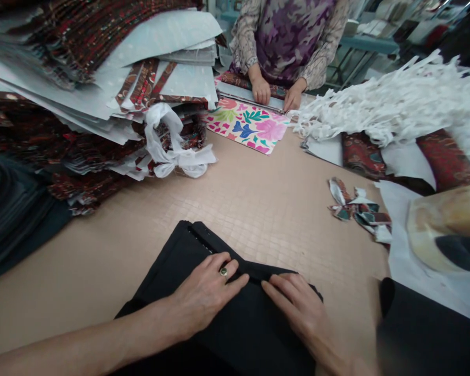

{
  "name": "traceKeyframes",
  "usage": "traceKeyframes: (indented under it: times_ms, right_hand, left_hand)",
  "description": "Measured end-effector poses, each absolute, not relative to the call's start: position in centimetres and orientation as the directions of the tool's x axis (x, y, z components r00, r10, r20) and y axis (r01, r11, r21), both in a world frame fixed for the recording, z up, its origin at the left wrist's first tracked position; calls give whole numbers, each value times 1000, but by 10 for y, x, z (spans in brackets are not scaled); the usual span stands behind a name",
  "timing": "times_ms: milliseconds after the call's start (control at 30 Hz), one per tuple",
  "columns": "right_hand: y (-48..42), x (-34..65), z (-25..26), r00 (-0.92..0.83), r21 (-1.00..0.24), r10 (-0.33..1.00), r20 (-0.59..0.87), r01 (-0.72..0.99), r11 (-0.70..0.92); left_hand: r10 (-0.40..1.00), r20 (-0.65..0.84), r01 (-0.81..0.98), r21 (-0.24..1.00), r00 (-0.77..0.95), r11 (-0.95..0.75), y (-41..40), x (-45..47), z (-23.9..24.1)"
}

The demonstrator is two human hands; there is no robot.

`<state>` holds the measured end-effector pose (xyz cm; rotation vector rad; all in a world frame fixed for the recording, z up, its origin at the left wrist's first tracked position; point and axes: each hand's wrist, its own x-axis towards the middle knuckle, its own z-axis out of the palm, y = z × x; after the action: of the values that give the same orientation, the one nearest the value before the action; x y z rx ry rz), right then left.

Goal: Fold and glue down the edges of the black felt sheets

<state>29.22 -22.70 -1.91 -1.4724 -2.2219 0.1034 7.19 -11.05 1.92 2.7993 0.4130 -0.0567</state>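
A piece of black fabric lies on the table in front of me, its far edge folded over. My left hand, with a green-stoned ring, pinches that fold near the middle, thumb pointing right. Close beside it my right hand grips the same folded edge further right, fingers curled over the far side. The thumbs are a short gap apart. Left of my hands, a narrow dark slit with pale specks runs along the fold toward the upper left corner. The fabric's near part passes out of view at the bottom.
Tall stacks of patterned fabric stand at left, one bundle tied with white strip. Across the table a co-worker's hands handle fabric by a floral sheet. White strips, scraps and black cloth lie right.
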Motion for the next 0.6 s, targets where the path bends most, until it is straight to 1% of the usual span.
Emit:
traceKeyframes:
  times_ms: [133, 233, 333, 433, 600]
  right_hand:
    - [-241, 321, -16, -243, -386, 888, 390, 833, 397]
    - [-254, 343, -16, -232, -412, 895, 381, 824, 389]
    - [-265, 354, -19, -247, -389, 892, 378, 832, 395]
    - [-271, 357, -22, -241, -354, 892, 382, 854, 383]
    - [-274, 355, -25, -238, -297, 878, 416, 876, 379]
  left_hand:
    - [284, -147, 315, 269, 947, -910, -114, 79, 24]
    - [262, -156, 296, 258, 952, -920, -117, 87, 27]
    - [228, -180, 271, 275, 957, -922, -122, 91, 26]
    - [255, -210, 307, 272, 944, -912, -125, 89, 22]
    - [287, -171, 324, 262, 943, -909, -127, 83, 12]
